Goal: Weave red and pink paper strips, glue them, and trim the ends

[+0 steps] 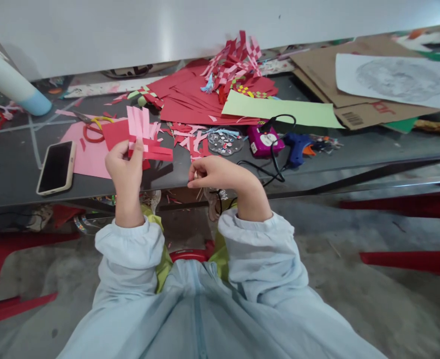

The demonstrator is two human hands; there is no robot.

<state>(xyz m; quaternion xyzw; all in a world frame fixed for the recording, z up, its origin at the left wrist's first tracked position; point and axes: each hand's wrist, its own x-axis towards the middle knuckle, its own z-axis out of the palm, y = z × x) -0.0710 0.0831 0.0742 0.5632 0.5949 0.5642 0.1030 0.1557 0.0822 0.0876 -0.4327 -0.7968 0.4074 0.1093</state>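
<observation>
Jacket cloth [190, 309] lies nearest, while the left hand [124, 167] grips crossed paper strips [139, 122] above the surface [14, 167], likely keeping them together, and the right hand [220, 172] (curled; whether closed, I cannot tell) hovers nearby.

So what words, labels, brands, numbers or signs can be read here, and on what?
Nothing reads clearly enough to quote.
Cardboard: red lettering, too unclear to read.
Barcode on it: any digits too small.
Purple box: labels too small, blurred.
Clear oval piece: tiny marks, can't tell if text.
</observation>
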